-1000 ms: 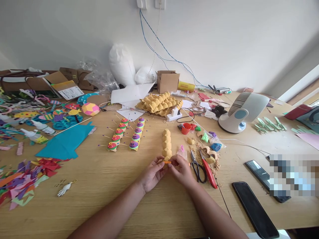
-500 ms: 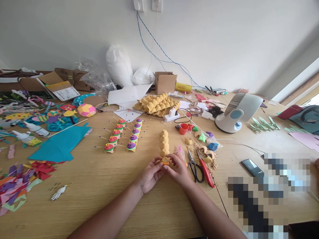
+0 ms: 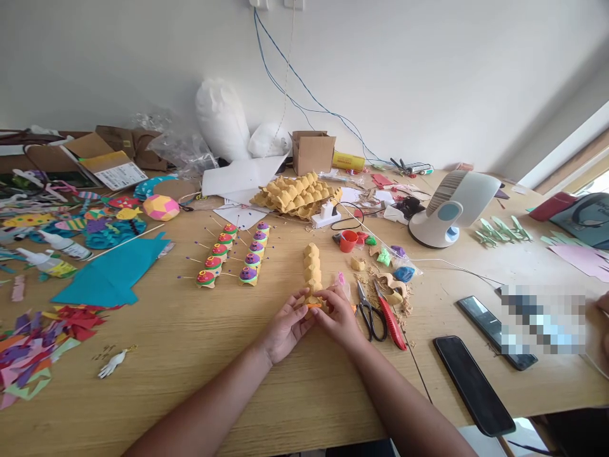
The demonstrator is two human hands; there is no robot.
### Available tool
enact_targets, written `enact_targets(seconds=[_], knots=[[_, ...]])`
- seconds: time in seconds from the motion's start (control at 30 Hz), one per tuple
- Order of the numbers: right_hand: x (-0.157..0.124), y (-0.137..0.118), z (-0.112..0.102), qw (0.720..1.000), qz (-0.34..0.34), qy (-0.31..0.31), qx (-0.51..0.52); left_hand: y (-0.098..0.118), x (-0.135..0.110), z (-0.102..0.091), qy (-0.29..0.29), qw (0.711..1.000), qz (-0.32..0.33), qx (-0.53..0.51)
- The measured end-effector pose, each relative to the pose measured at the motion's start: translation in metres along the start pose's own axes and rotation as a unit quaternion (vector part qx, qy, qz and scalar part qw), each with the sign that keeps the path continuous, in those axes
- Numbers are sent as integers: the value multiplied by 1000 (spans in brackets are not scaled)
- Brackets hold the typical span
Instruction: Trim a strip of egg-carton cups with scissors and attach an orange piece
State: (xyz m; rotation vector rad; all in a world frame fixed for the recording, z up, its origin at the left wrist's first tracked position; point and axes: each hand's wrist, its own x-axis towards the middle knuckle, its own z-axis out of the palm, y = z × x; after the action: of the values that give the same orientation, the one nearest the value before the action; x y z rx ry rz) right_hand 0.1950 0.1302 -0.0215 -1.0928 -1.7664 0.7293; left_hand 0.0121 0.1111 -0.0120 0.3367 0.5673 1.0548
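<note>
A strip of yellow egg carton (image 3: 312,263) stands lengthwise on the table in front of me, a row of bumps pointing away. My left hand (image 3: 288,327) grips its near end from the left, thumb and fingers pinched. From the other side my right hand (image 3: 339,316) closes on the same end, its thumb low and index finger on top. Between the thumbs, a thin orange strip that looks like modelling clay (image 3: 314,306) lies against the nearest cup. Fingers cover part of that cup. Scissors (image 3: 370,314) and a red-handled craft knife (image 3: 392,324) lie beside my right hand.
Two decorated egg-carton caterpillars, one red-and-green (image 3: 216,254) and one purple (image 3: 253,255), stand left of centre. More cartons (image 3: 297,193) are stacked behind. At right are clay lumps (image 3: 404,274), a red cup (image 3: 349,240), a fan (image 3: 451,206) and phones (image 3: 473,384). Another person's hand (image 3: 603,317) shows at the right edge.
The view has shifted slightly, so table items sit a little higher and further left. Both hands stay at the strip's near end, with small finger shifts around the orange strip.
</note>
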Motion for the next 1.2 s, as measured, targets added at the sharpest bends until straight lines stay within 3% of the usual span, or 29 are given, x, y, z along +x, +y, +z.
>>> enact_targets(seconds=[0.63,0.8,0.97,1.2], knots=[[-2,-9,5,996,40,-15,74,-4,2,-8,25,999,14,-13],[-3,-4,9,988,97,8,119,0,2,-7,25,999,16,-21],[-3,-7,13,958,174,-25,226,4,2,-7,28,999,25,-19],[-3,-22,10,885,297,-74,351,4,4,-8,38,999,27,-12]])
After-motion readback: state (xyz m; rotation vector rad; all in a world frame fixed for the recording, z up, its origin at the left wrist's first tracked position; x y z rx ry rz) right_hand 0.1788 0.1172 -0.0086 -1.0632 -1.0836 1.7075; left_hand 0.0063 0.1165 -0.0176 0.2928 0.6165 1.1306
